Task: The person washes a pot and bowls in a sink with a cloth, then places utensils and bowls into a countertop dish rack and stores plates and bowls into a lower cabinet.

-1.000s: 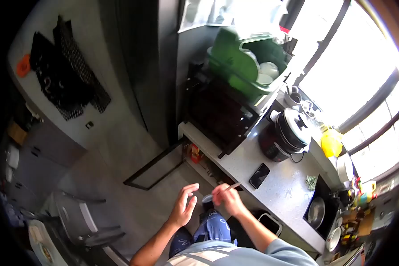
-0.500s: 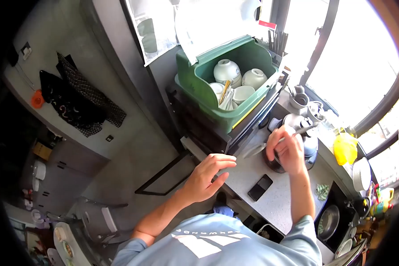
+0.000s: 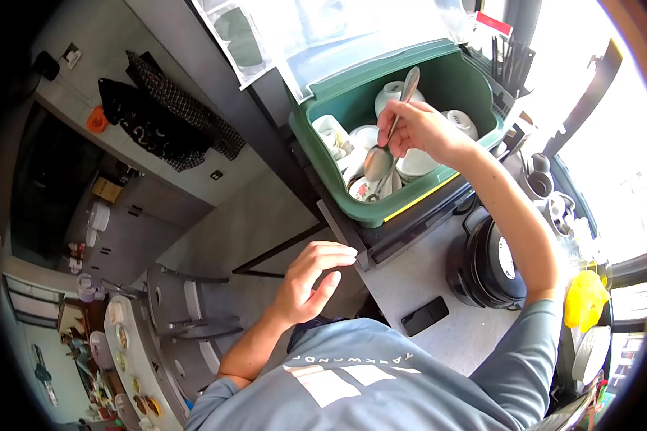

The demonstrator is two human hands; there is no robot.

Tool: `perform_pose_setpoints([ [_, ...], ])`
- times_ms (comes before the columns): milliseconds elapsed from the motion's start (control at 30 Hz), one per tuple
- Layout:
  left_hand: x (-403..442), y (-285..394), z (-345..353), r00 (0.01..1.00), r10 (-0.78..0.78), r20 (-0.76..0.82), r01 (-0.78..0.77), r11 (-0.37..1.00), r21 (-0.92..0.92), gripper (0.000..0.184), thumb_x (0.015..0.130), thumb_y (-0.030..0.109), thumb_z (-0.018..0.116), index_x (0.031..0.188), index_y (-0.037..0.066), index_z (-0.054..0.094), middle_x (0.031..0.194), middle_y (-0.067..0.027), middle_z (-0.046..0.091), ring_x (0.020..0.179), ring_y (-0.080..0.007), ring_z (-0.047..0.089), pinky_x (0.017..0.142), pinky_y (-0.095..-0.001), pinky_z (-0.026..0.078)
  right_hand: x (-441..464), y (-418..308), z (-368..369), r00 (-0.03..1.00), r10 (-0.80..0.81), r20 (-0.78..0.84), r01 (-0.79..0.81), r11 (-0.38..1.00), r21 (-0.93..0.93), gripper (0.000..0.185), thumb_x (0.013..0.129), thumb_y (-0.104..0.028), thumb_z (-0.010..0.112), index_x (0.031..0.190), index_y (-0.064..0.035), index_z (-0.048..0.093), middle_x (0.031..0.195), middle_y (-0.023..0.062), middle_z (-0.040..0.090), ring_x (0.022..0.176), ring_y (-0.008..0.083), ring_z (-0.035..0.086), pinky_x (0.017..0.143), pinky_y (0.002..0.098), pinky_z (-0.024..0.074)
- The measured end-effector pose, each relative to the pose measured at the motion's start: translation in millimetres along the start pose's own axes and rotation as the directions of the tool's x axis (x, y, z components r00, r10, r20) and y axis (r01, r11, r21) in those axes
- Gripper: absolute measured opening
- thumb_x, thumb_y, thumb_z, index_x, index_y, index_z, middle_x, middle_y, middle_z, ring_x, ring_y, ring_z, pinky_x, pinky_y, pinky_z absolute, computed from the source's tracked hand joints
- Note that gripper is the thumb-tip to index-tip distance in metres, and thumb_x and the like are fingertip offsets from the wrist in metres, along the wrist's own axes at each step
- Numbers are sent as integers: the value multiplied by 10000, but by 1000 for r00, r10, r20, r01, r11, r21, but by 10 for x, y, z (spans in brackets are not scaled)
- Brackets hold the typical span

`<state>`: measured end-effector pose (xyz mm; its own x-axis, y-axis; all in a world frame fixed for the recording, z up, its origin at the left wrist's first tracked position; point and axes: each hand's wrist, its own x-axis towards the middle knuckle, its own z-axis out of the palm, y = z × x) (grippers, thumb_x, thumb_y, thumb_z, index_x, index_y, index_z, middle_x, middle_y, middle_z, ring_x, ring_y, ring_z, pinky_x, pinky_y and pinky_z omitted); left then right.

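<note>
My right hand (image 3: 424, 133) is closed round the handle of a metal spoon (image 3: 378, 164), above the inside of a green dish box (image 3: 363, 210). The spoon's bowl points down toward the near side of the box. White bowls (image 3: 418, 165) and a flower-patterned dish (image 3: 361, 188) lie inside, partly hidden by the hand and spoon. In front of my shirt, my left hand (image 3: 305, 284) hangs empty with its fingers apart, touching nothing.
The box's clear lid (image 3: 366, 32) stands raised at the back. On the counter are a black rice cooker (image 3: 485, 262) and a phone (image 3: 425, 316). Cups (image 3: 539, 183) and a yellow bag (image 3: 586, 298) sit by the window. Chairs (image 3: 176, 298) stand at left.
The right hand has carried the spoon from over the counter by the rice cooker, up and left, to above the green box. My view has shifted; the left hand stays open.
</note>
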<state>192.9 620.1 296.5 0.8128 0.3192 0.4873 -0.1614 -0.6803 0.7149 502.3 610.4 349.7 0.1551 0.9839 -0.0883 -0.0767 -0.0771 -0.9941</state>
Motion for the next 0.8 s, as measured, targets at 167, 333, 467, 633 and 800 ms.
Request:
perform_pose_setpoints([
  [167,72,-10,29,999,-11,-40,13,998,54,179,906,83,538,1051,7,609,1080,-137,645,1014,-292,602,911,-394,464,183,136,34,966,224,131,-230,973,33,290,993,-283,391,987,-28,528,933,167,665,737,213,644,680,309,516],
  [333,209,-25,68,1000,14,-19,-14,1000,27,176,895,69,549,1048,7,613,1085,-128,646,1020,-294,602,916,-399,462,239,189,-8,900,387,200,-393,920,-14,318,982,-280,416,1144,-15,485,1081,182,659,884,242,652,757,359,520],
  [467,289,-102,89,999,46,14,-46,999,-21,169,885,44,556,1041,11,612,1076,-129,649,1003,-296,607,895,-395,475,227,175,-41,905,388,173,-346,909,-233,351,973,-281,430,1186,-17,519,1065,117,661,903,199,652,773,328,526],
  [633,346,-229,41,994,98,47,-92,989,-117,181,865,8,562,1038,17,613,1062,-134,653,982,-295,614,870,-384,488,245,185,-139,960,247,129,-120,784,-609,293,931,-225,502,1114,-21,605,994,72,667,829,150,662,754,288,524],
  [800,299,-457,-173,980,164,114,-132,959,-249,244,803,-33,588,1032,50,614,1053,-102,662,961,-261,637,833,-357,494,216,250,-181,989,150,16,-95,698,-710,244,851,-173,608,1040,-22,641,953,92,693,800,155,679,763,295,522],
])
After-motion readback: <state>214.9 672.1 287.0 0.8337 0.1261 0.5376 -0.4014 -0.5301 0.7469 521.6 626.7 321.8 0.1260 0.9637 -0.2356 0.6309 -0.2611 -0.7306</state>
